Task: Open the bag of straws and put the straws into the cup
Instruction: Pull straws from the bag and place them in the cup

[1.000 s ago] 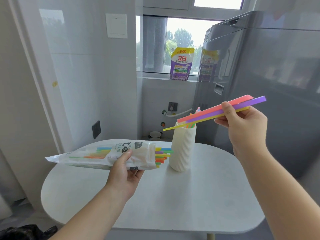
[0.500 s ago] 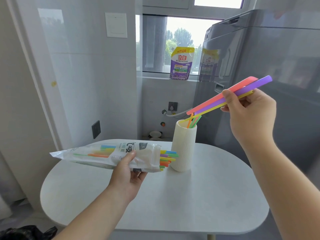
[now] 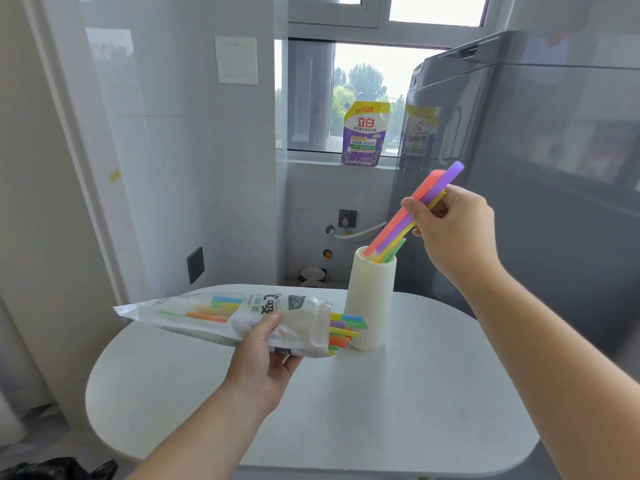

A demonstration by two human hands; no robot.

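A tall ribbed cream cup (image 3: 370, 306) stands upright on the round white table (image 3: 398, 410). My right hand (image 3: 453, 230) is up and to the right of the cup, pinching a bundle of pink, purple and yellow straws (image 3: 398, 223). Their lower ends dip into the cup's mouth, beside green and orange straws inside. My left hand (image 3: 266, 358) grips the open plastic straw bag (image 3: 225, 317) from below, held level just left of the cup. Several coloured straw ends (image 3: 343, 330) stick out of the bag's mouth and nearly touch the cup's side.
A large grey appliance (image 3: 536, 168) rises close behind and to the right of the table. A purple detergent pouch (image 3: 365, 133) sits on the window sill. The tiled wall with a dark socket (image 3: 195, 265) runs along the left. A black bag (image 3: 59, 471) lies on the floor at bottom left.
My right hand has tilted the straw bundle from nearly level to steep and lowered its ends into the cup. The bag in my left hand has barely moved.
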